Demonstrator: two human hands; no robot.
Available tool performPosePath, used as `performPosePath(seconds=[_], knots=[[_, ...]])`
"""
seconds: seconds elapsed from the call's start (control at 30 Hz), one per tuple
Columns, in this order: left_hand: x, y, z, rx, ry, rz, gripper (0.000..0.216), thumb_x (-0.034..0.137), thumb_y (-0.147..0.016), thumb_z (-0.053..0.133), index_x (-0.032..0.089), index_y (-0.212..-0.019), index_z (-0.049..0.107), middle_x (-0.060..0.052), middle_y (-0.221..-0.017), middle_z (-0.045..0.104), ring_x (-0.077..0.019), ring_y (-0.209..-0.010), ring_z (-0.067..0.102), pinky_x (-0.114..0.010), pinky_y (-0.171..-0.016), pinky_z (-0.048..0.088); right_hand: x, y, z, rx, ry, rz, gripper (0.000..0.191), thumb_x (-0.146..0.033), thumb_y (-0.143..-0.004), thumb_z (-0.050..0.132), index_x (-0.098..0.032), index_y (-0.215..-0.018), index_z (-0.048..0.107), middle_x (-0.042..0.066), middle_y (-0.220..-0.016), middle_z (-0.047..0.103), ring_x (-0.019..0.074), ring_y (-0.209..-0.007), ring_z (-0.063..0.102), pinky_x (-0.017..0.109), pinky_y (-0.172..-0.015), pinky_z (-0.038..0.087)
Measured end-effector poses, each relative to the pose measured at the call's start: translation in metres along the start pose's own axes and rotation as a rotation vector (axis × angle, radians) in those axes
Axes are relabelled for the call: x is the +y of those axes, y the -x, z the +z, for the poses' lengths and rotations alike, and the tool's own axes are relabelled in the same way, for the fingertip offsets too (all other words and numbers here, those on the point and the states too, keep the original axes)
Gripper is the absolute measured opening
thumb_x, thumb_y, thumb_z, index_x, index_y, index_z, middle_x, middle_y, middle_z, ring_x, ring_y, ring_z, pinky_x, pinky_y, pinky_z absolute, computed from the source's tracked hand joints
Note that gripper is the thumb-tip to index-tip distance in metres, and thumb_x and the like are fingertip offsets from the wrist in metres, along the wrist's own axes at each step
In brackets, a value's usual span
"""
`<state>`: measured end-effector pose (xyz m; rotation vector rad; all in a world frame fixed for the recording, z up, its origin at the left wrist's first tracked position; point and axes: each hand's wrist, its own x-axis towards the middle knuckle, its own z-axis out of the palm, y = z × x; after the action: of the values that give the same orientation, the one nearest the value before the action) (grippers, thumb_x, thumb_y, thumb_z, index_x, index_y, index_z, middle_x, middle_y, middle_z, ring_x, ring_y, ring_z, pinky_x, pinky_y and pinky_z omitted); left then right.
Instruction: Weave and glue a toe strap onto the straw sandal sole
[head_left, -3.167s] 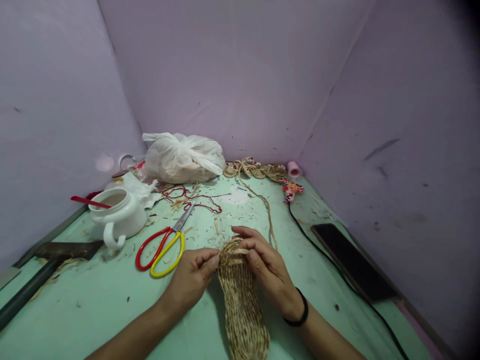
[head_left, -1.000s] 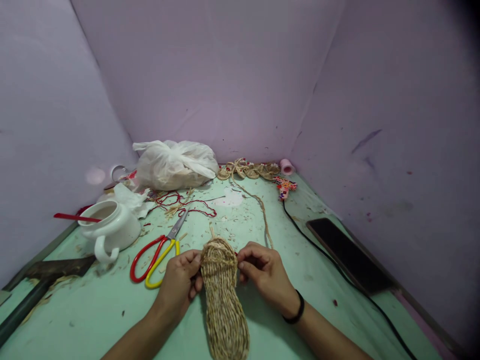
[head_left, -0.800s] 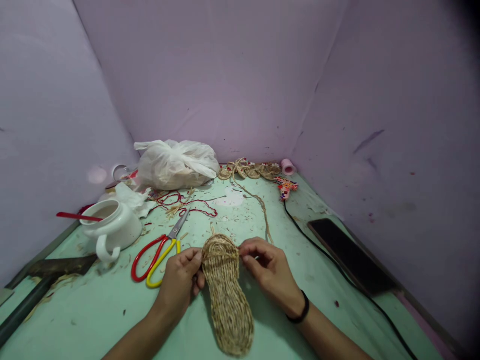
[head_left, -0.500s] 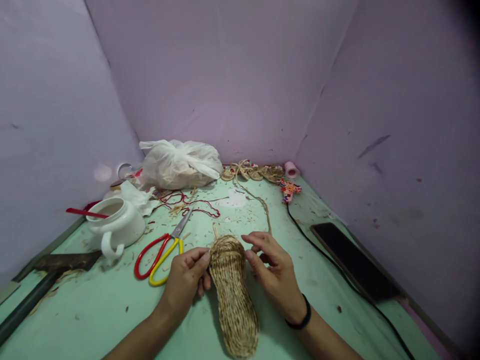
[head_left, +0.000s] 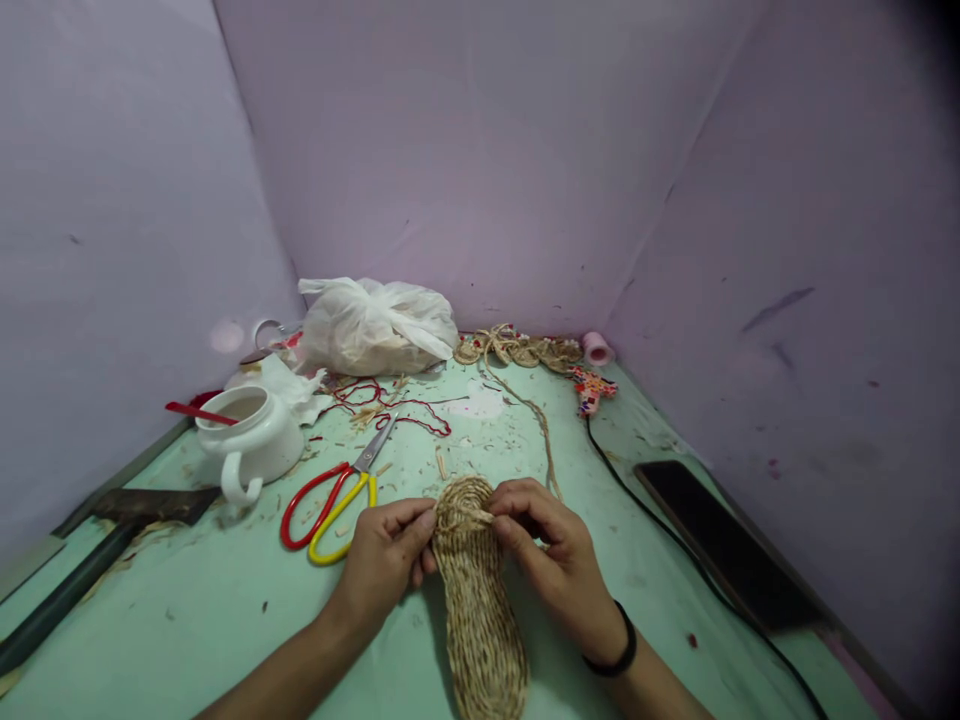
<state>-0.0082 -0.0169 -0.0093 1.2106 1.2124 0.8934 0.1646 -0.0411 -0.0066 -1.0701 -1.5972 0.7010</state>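
Observation:
A long, sole-shaped piece of woven straw [head_left: 482,610] lies lengthwise in front of me, its coiled, rounded end pointing away. My left hand [head_left: 391,555] pinches the left edge of that far end between thumb and fingers. On the opposite side, my right hand [head_left: 551,555], with a black band at the wrist, pinches a short pale straw strand [head_left: 480,515] at the sole's upper right. A thin straw cord [head_left: 544,430] runs from behind my right hand toward the back of the table.
Left are red-and-yellow scissors [head_left: 341,500], a white pot [head_left: 259,440] and a hammer-like tool [head_left: 112,535]. Behind lie red yarn [head_left: 420,410], a tied plastic bag [head_left: 375,325] and small woven straw pieces [head_left: 525,348]. Right are a black phone [head_left: 724,540], a cable [head_left: 660,520] and a pink spool [head_left: 598,348].
My right thumb and fingers have closed from a looser pose onto the strand at the sole's edge. My left hand keeps its hold. The whole view has shifted slightly.

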Motion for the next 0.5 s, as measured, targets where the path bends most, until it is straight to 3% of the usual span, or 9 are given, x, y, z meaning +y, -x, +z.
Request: performPosePath(seconds=[0.13, 0.27, 0.4, 0.5], knots=[[0.003, 0.003, 0.0, -0.027, -0.034, 0.02, 0.037, 0.039, -0.068, 0.056, 0.006, -0.08, 0.068, 0.003, -0.039, 0.048, -0.0057, -0.033, 0.037, -0.018, -0.036, 0.028, 0.0, 0.0, -0.001, -0.022, 0.01, 0.087, 0.011, -0.023, -0.082, 0.051, -0.018, -0.08, 0.061, 0.0, -0.067, 0.061, 0.0114, -0.056, 0.052, 0.022, -0.051, 0.041], [0.001, 0.003, 0.0, -0.08, -0.022, 0.012, 0.04, 0.04, -0.069, 0.057, 0.005, -0.085, 0.068, 0.002, -0.041, 0.049, -0.0064, -0.034, 0.039, -0.018, -0.036, 0.03, -0.003, 0.0, -0.003, -0.041, 0.028, 0.027, 0.014, -0.023, -0.082, 0.052, -0.017, -0.081, 0.065, 0.003, -0.072, 0.066, 0.0135, -0.063, 0.058, 0.023, -0.057, 0.043], [-0.002, 0.001, -0.002, -0.172, 0.078, -0.003, 0.043, 0.041, -0.069, 0.056, 0.005, -0.09, 0.067, 0.001, -0.044, 0.051, -0.0078, -0.038, 0.043, -0.019, -0.037, 0.033, -0.01, 0.0, -0.006, -0.071, 0.088, 0.024, 0.021, -0.025, -0.081, 0.05, -0.015, -0.067, 0.062, 0.002, -0.059, 0.06, 0.0126, -0.054, 0.053, 0.023, -0.051, 0.039], [-0.002, 0.0, -0.002, -0.244, 0.087, -0.009, 0.04, 0.04, -0.07, 0.056, 0.006, -0.089, 0.067, 0.004, -0.04, 0.046, -0.005, -0.033, 0.034, -0.017, -0.035, 0.024, -0.014, -0.002, -0.01, -0.093, 0.124, 0.113, 0.025, -0.028, -0.082, 0.047, -0.016, -0.065, 0.06, 0.001, -0.054, 0.056, 0.0122, -0.05, 0.048, 0.023, -0.047, 0.037]])
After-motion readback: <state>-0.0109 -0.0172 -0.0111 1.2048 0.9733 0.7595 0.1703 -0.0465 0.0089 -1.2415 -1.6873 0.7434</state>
